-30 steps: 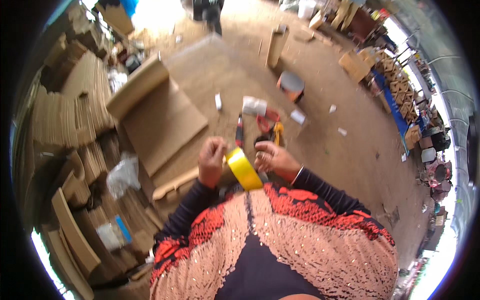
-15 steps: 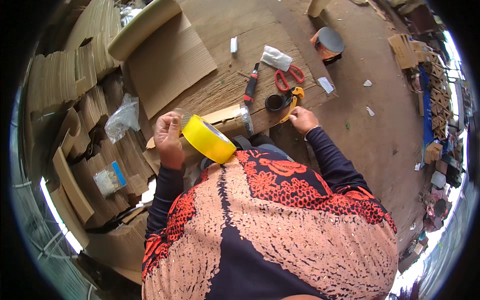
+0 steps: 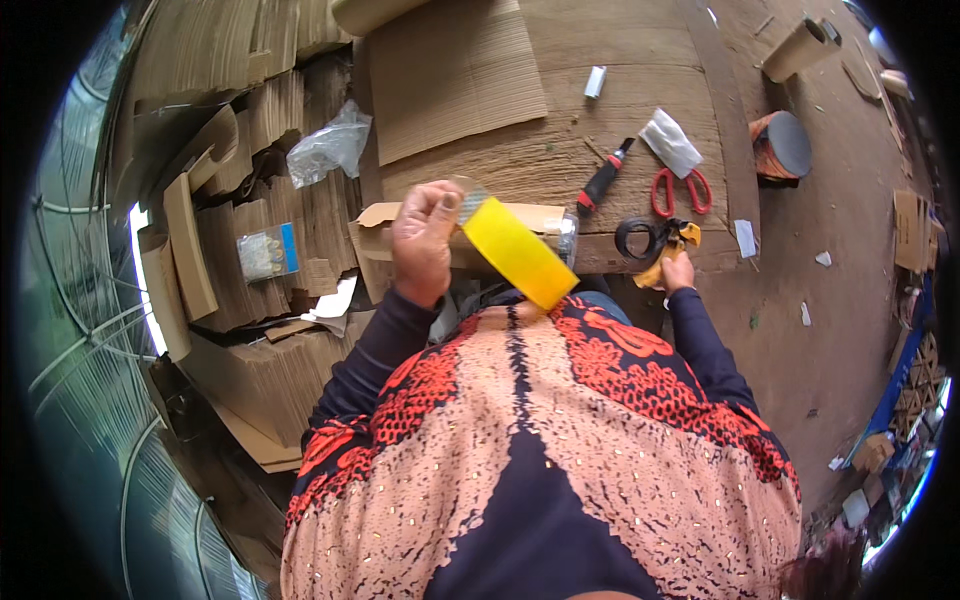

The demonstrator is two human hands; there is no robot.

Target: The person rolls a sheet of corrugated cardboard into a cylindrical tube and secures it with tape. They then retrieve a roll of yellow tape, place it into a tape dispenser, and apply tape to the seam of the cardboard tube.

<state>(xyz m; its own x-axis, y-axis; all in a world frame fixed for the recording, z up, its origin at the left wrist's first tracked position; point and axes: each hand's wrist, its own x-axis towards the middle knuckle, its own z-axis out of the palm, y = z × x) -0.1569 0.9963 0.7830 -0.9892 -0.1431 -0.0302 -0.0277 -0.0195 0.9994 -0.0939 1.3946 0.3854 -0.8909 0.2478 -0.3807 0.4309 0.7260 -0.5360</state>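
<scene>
My left hand [image 3: 424,240] is closed, its thumb and fingers pinching the end of a yellow roll of packing tape [image 3: 522,256]. The roll hangs slantwise in front of my chest, with a clear strip at my fingertips. On the right, my right hand [image 3: 678,273] grips the yellow handle of a tape dispenser [image 3: 686,234] at the table's near edge. The dispenser's black ring-shaped hub [image 3: 637,240] carries no roll. Red-handled scissors [image 3: 682,193] lie just beyond it, and a red and black utility knife [image 3: 606,178] to their left.
A cardboard sheet [image 3: 455,85] covers part of the wooden table [image 3: 640,35]. Stacked flat cardboard [image 3: 215,60] fills the left side, with a clear plastic bag [image 3: 332,145] on it. A long cardboard piece [image 3: 385,216] lies along the near edge. A round stool [image 3: 783,147] stands at right.
My view has swung left, so the table appears farther right. The tape roll has turned, hiding its core. My right hand has closed further around the dispenser's handle, and the dispenser has shifted.
</scene>
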